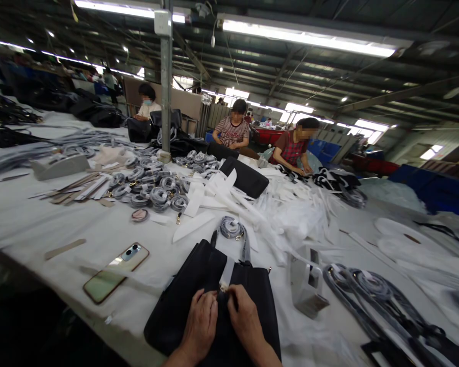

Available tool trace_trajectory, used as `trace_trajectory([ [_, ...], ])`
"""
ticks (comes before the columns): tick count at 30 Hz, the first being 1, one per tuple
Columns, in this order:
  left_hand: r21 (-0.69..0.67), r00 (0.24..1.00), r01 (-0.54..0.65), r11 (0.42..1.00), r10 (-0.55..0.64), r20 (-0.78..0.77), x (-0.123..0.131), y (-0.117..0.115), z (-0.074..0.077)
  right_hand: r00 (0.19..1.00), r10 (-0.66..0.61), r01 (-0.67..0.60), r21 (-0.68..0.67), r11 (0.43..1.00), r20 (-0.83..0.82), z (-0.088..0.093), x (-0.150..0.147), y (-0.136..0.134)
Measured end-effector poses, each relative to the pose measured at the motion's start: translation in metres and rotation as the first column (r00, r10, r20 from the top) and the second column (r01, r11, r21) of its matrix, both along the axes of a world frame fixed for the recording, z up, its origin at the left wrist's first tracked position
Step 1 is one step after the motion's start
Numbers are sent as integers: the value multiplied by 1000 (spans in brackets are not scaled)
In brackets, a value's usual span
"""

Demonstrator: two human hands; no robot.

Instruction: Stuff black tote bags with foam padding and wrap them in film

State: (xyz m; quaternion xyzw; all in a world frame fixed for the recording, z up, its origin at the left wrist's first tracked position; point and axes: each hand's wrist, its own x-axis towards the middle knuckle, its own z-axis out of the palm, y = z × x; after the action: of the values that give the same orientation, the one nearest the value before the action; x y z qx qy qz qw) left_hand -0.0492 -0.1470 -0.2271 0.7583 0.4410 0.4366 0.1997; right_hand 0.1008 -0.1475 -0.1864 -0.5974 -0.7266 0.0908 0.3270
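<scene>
Clasp (223, 287) between left hand (199, 321) and right hand (245, 315), nearer right fingers (235, 290); white strip (227, 271) runs away along black bag (204, 267). Either pinching? Can't tell.

Left hand (201, 321), right hand (245, 315) on black bag (199, 270), probably at clasp (223, 288)

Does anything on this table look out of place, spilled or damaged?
The phone, lying back-up left of the black bag, looks out of place among work materials such as the coiled straps. The table is cluttered, but no spill or damage is evident.
</scene>
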Motion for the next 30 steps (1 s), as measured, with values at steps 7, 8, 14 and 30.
trace_trajectory([
  [7, -84, 998, 55, 995, -58, -39, -2, -1, 3, 988, 75, -91, 111, 990, 136, 5, 4, 11],
  [8, -84, 995, 79, 993, -83, -52, -3, -1, 6, 993, 82, -91, 111, 990, 82, 10, 5, 16],
  [14, -92, 965, 169, 981, -184, -188, -4, 11, 33, 894, -256, 221, -135, 966, -369, 58, 20, 68],
  [30, -84, 896, 444, 892, -442, 35, 41, 165, 104, 836, -98, 46, -108, 993, -540, 64, 42, 141],
])
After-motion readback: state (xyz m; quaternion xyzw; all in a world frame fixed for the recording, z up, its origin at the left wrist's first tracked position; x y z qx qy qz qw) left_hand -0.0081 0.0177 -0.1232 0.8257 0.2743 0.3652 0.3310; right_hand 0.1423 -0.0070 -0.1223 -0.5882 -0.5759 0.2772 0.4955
